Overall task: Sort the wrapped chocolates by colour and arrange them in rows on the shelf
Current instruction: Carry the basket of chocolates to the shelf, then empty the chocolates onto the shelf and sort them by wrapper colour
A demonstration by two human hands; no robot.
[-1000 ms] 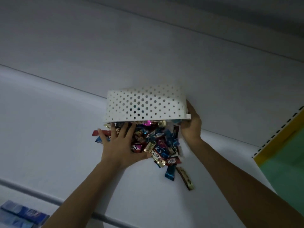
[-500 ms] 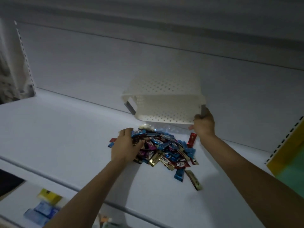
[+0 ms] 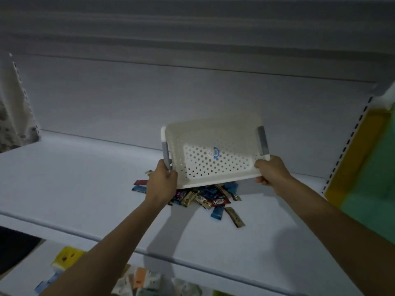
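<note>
- L hand [image 3: 162, 182] grips the left edge of the white perforated plastic basket [image 3: 213, 137], fingers curled by its grey handle.
- R hand [image 3: 270, 171] clamps the basket's lower right corner; hands well apart.
- Basket tilted, underside w/ blue barcode sticker [image 3: 215, 151] facing the camera.
- Pile of mixed-colour foil-wrapped chocolates [image 3: 215, 201] lies unsorted on the white flat shelf [image 3: 74, 189], partly under the basket.
- Pale packets [image 3: 139, 280] on the shelf below.

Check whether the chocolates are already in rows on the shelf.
No, the chocolates lie in one mixed heap on the shelf, partly under the basket gripped by the left hand and right hand.
</note>
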